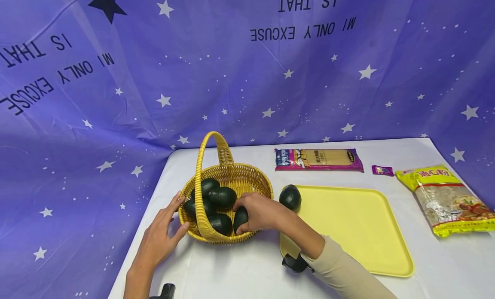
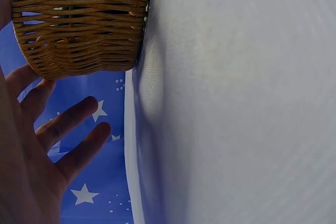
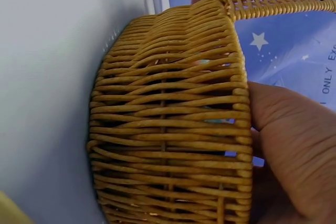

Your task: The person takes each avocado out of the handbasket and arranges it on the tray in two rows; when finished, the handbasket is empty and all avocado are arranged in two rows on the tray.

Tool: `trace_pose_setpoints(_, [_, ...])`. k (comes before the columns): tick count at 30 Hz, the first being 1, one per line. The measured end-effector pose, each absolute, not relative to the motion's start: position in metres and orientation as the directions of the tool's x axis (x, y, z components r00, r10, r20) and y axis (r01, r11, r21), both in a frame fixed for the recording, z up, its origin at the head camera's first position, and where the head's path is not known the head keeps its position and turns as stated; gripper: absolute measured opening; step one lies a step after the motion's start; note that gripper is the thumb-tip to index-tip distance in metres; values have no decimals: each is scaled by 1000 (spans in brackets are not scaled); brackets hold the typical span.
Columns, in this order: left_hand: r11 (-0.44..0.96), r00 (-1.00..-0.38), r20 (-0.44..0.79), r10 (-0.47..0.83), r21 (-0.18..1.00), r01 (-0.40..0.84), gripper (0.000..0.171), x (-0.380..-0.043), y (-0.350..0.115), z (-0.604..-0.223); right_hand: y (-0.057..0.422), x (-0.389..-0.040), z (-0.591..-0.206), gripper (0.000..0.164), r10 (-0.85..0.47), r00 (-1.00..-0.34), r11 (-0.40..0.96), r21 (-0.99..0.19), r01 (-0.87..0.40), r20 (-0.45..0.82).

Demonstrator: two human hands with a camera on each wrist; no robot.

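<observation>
A yellow wicker basket (image 1: 251, 174) with a tall arched handle stands on the white table and holds several dark green avocados (image 1: 223, 197). My right hand (image 1: 259, 211) reaches over the basket's right rim and grips an avocado (image 1: 240, 219) inside, fingers and thumb on either side of it. In the right wrist view the woven wall (image 3: 168, 114) hides that avocado. At the left rim, my left hand (image 1: 158, 239) touches the basket with fingers spread and fairly straight. The left wrist view shows this hand (image 2: 37, 145) beside the basket wall (image 2: 79, 30).
Another avocado (image 1: 290, 198) lies at the upper left corner of a yellow tray (image 1: 348, 230), right of the basket. Behind the tray lie a pack of noodles (image 1: 319, 160) and a small purple packet (image 1: 382, 170). A larger yellow-and-clear food bag (image 1: 448, 200) is at the far right.
</observation>
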State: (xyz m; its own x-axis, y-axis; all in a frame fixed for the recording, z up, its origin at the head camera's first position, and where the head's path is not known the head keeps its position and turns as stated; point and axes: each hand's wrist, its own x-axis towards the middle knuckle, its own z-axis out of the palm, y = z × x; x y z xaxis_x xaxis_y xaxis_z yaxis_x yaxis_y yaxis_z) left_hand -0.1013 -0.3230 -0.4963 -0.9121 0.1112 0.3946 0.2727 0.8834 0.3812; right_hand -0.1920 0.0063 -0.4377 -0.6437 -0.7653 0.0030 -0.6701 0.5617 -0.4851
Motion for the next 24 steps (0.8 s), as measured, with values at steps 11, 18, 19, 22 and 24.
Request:
trace_pose_setpoints(11, [878,-906,407,116,385,285,77,-101,-322,-497,13,-191,-440,55,-748,-661,531,-546,-648,58])
trace_pose_setpoints(18, [875,-909,401,114,393,283,77,-101,-323,-497,22,-191,-437,55,-731,-672,499,-577,-647,121])
trace_pose_setpoints(19, [875,-909,401,113,393,282,77,-101,-323,-497,24,-192,-437,54,-729,-672,493,-580,-649,132])
trace_pose_setpoints(22, [874,-907,406,114,394,286,77,-101,-324,-497,28,-193,-437,53,-724,-669,471,-588,-658,168])
trace_pose_setpoints(24, [873,-905,409,115,393,288,77,-102,-324,-497,32,-194,-437,54,-724,-665,459,-591,-664,184])
